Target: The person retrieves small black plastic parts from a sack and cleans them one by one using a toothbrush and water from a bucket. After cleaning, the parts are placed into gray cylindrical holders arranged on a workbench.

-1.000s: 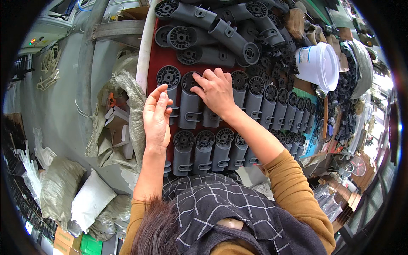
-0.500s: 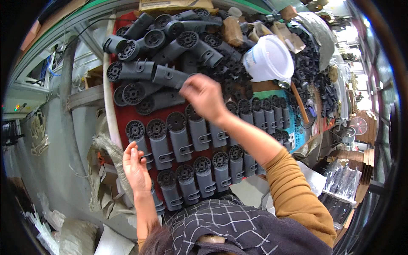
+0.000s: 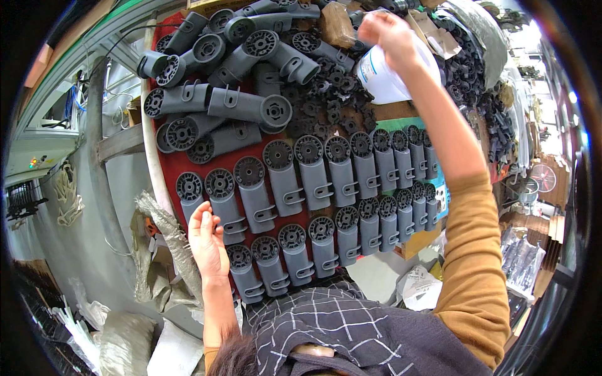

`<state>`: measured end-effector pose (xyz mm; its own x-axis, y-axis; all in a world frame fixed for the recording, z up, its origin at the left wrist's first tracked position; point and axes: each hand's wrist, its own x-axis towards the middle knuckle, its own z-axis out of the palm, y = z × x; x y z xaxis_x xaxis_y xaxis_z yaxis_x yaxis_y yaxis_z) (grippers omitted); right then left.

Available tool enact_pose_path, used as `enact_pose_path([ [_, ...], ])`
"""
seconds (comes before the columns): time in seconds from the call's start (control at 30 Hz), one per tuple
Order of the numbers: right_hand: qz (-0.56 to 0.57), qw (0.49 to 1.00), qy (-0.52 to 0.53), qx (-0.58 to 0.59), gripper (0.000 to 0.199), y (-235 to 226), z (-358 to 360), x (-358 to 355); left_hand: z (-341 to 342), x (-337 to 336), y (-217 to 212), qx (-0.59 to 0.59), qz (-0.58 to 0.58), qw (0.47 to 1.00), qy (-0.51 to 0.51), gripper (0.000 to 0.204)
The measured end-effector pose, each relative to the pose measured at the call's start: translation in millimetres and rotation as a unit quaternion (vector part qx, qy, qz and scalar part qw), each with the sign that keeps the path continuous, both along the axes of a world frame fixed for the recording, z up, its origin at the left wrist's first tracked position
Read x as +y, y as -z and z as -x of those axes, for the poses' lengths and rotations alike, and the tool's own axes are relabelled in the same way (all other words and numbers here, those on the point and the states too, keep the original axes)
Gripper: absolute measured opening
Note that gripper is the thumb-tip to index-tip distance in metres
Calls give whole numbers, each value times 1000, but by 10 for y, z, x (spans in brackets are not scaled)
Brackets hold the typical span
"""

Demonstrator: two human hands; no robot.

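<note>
My left hand [image 3: 209,245] is at the left end of the rows of dark grey plastic tubes, its fingers curled together. Whatever those fingers hold, if anything, is too small or hidden to name. Nearest to it is a tube [image 3: 221,199] with a round, black ribbed end and two side prongs. Over at the upper right, my right hand [image 3: 394,39] hangs above the mouth of a white plastic bucket [image 3: 384,80]. Motion smears its fingers, and the bucket's contents do not show. A front row of similar tubes [image 3: 295,254] stands nearer to me.
More tubes [image 3: 241,103] lie in a loose pile at the back left on a red surface [image 3: 179,153]. Small black plastic parts [image 3: 329,100] are heaped beside the bucket. A brown block [image 3: 337,25] sits behind them. Sacks [image 3: 122,341] rest at the lower left.
My right hand has swung away from the tube pile, up and right, to above the bucket. My left hand has shifted only slightly, its fingers more curled. The view has moved a little.
</note>
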<state>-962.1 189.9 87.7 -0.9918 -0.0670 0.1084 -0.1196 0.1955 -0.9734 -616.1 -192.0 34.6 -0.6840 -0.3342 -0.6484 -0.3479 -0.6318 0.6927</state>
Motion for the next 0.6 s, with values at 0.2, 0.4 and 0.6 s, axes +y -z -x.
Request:
enact_pose_path([
  [0.2,-397,911,42,-106,15,546,-1359,-247,652,624,37,97,152,945,273,27],
  [0.4,-572,795,4,202,29,1108,-1274,-181,1822,1642,375,331,522,679,396,34],
  [0.6,-577,783,-34,230,28,1142,-1244,-4,2154,1966,514,312,653,570,388,44],
])
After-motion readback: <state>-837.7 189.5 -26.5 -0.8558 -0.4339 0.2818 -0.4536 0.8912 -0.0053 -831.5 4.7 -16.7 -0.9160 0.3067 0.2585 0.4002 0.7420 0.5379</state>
